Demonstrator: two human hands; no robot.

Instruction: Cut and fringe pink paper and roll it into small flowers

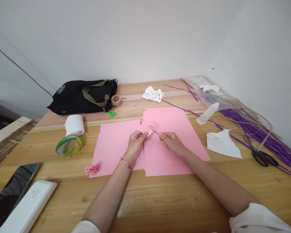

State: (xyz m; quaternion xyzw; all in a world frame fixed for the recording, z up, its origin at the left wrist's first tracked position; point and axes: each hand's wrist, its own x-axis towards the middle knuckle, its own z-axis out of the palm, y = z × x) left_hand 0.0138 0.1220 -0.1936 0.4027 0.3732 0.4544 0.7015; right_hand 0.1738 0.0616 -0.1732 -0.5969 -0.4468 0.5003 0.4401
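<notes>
My left hand (135, 142) pinches a small piece of pink paper (145, 127) between thumb and fingers, above the pink sheets. Narrow slits or strips show along the piece's far right side. In my right hand (171, 141) is a slim pointed tool that looks like small scissors (154, 131); its thin blades reach to the piece, and its handle is hidden by my fingers. Under my right hand lies a stack of pink sheets (177, 155). Another pink sheet (111, 142) lies to the left, with a fringed pink paper flower (91, 169) at its near left corner.
Left: tissue roll (74, 125), tape roll (69, 145), phone (13, 187), white power bank (30, 207). Back: black bag (80, 97), woven cup (115, 100), green cap (111, 114), crumpled tissue (153, 94). Right: black-handled scissors (264, 158), purple strips (254, 129), torn white paper (221, 144).
</notes>
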